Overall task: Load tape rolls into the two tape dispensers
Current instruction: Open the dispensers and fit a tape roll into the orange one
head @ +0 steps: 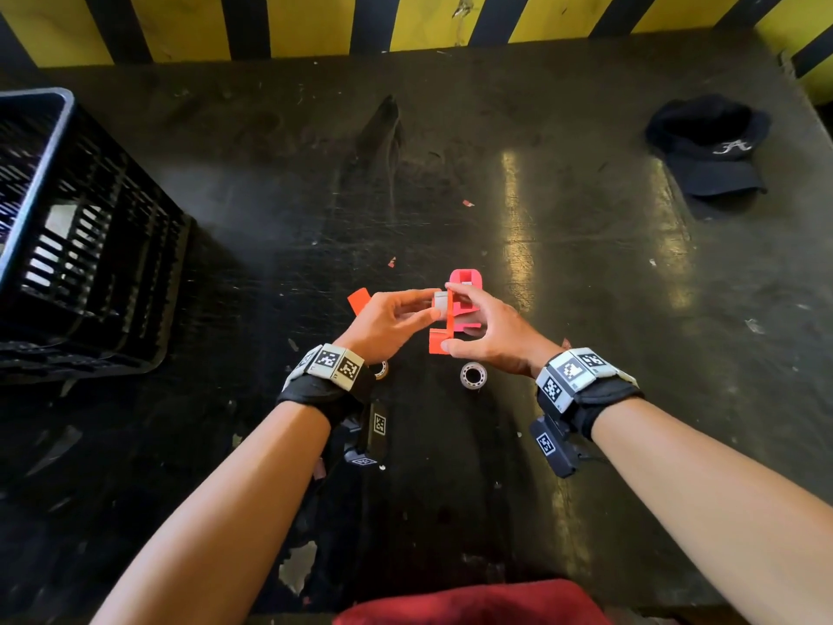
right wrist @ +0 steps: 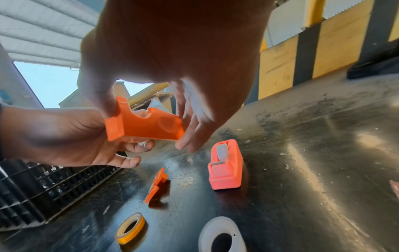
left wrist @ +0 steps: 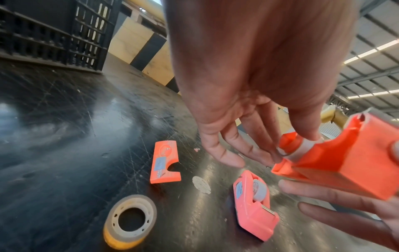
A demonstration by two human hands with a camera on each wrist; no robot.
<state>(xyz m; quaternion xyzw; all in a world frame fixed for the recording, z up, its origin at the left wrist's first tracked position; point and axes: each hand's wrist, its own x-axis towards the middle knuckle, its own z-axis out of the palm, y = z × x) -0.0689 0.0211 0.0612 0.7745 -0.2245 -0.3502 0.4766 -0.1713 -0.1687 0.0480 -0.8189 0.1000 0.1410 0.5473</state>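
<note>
Both hands hold an open orange dispenser half (head: 439, 338) above the dark table. My left hand (head: 423, 305) pinches a small white tape roll (left wrist: 302, 148) seated in the orange dispenser (left wrist: 345, 163). The right hand (head: 457, 318) grips this dispenser (right wrist: 142, 126), thumb at one end and fingers at the other. Its loose orange side cover (left wrist: 165, 162) lies flat on the table. A pink dispenser (right wrist: 225, 165) with a roll inside stands beyond the hands. Near my wrists lie a yellow-edged tape roll (right wrist: 130, 228) and a white roll (right wrist: 222, 237).
A black slatted plastic crate (head: 67, 241) stands at the table's left. A dark cap (head: 712, 146) lies at the far right. A yellow-and-black striped wall (head: 315, 24) borders the table's far edge. Small orange scraps (head: 391, 262) dot the middle.
</note>
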